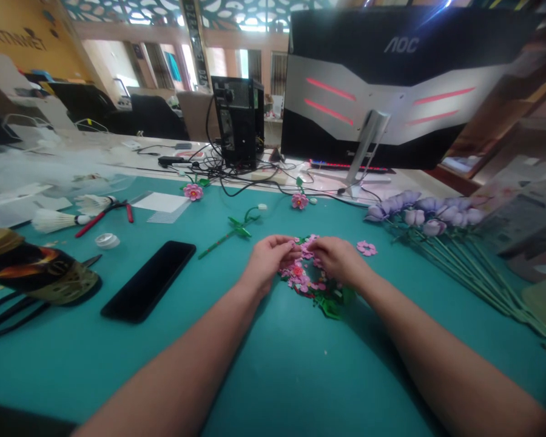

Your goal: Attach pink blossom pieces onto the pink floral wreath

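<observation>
The pink pieces (304, 283) lie on the worktop (264, 370) between left hand (269, 260) and right hand (340, 258), presumably for easy reach, fingers curled inward, though whether they pinch a piece I cannot tell.

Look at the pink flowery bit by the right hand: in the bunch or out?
Out: the pink flowery bit lies alone on the green mat, right of the right hand, apart from the bunch.

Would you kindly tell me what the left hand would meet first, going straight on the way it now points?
The left hand would probably meet the cluster of pink blossoms first, then perhaps the right hand just beyond, though depth is unclear.
</observation>
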Tool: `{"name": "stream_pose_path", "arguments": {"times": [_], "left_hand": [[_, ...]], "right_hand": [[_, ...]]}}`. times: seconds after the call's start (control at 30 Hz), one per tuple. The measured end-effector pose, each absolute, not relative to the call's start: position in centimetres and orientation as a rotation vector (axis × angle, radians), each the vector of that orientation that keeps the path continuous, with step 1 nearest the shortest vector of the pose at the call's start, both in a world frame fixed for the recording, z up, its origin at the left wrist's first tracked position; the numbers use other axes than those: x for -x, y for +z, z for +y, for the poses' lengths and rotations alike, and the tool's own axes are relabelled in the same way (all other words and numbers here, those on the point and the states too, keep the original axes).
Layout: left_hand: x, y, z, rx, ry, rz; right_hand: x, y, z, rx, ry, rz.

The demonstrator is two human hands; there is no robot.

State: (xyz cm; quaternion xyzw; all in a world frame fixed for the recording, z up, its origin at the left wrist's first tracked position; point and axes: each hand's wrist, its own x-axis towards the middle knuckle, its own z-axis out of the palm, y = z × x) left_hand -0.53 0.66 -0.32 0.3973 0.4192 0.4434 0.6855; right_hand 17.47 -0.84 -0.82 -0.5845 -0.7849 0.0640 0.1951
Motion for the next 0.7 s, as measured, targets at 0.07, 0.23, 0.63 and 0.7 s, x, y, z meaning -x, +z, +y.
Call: {"name": "stream_pose_path", "arguments": {"times": [0.07,0.23,0.63,0.7], "left_hand": [[0.54,-0.33,0.67,-0.894,0.996,0.944],[0.55,-0.28,0.60,-0.873,1.021,0.941],[0.58,-0.34,0.66,-0.863,1.097,0.925],[0.60,-0.29,0.71,-0.869,1.122,0.926]], "right_hand": [[-17.71,-0.32,-0.88,1.677,0.232,-2.150],[-18.21,0.01,-0.68,1.687,0.254,-2.193],[-18.44,-0.60,-0.59,1.913,0.058,-2.176],[-18.54,-0.64,-0.58,1.932,0.059,-2.147]]}}
